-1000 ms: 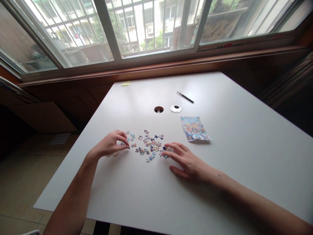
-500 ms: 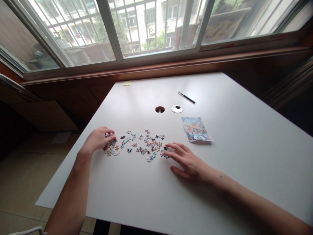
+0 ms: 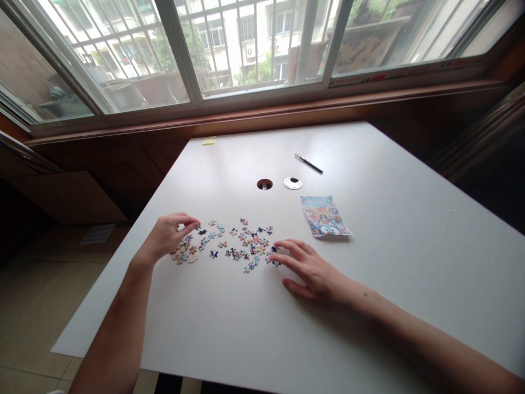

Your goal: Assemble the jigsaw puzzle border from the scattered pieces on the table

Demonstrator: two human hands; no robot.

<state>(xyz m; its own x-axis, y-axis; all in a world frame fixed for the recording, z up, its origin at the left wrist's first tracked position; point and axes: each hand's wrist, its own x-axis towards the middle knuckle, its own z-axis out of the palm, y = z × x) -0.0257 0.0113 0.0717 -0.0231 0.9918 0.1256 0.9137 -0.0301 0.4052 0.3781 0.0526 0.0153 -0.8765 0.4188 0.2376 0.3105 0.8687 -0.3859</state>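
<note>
Several small coloured puzzle pieces (image 3: 241, 243) lie scattered on the white table (image 3: 369, 262). My left hand (image 3: 168, 235) hovers over the left end of the scatter, fingers curled with the fingertips drawn together above a small heap of pieces (image 3: 184, 253); whether a piece is pinched I cannot make out. My right hand (image 3: 309, 268) rests flat at the right end, fingers spread, fingertips touching a dark piece (image 3: 274, 261). A colourful picture card (image 3: 324, 216) lies beyond my right hand.
A black pen (image 3: 308, 163) lies toward the far side. A round cable hole (image 3: 264, 184) and its loose white cap (image 3: 292, 183) sit mid-table. A yellow slip (image 3: 209, 141) is at the far edge. Windows run behind; the table's left edge drops to a tiled floor.
My left hand slid left from the middle of the scatter to the small heap at its left end, then edged slightly right again. My right hand has stayed put.
</note>
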